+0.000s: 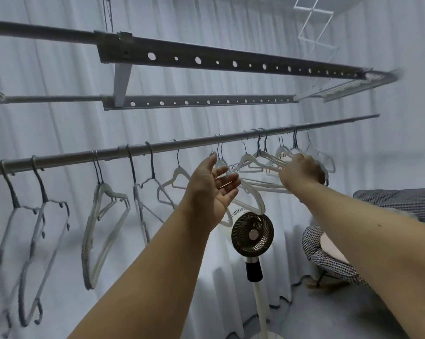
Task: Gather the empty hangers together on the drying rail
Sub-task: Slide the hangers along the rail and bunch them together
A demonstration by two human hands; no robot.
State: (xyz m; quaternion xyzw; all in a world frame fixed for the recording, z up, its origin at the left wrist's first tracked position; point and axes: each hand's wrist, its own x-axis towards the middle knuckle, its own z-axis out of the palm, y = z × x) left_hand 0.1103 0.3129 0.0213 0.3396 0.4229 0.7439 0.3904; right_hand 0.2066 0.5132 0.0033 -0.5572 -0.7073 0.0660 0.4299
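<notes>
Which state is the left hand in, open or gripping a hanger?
Open. The left hand has its palm turned up and fingers spread, nothing in it, just short of the hangers. The right hand grips a bunch of them.

Hands (302, 171) among hangers (249, 162) on rail (182, 144)

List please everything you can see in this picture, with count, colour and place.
drying rail: one, grey, across the middle.
hangers: many, white and grey, count unclear, spread along the rail, bunched at right.
perforated bars: two, grey, above the rail.
fan: one, dark grille, white stand, low centre.
curtain: white, behind everything.
checked fabric: black-white, lower right.
left hand: open, centre.
right hand: grips the bunched hangers.
</notes>
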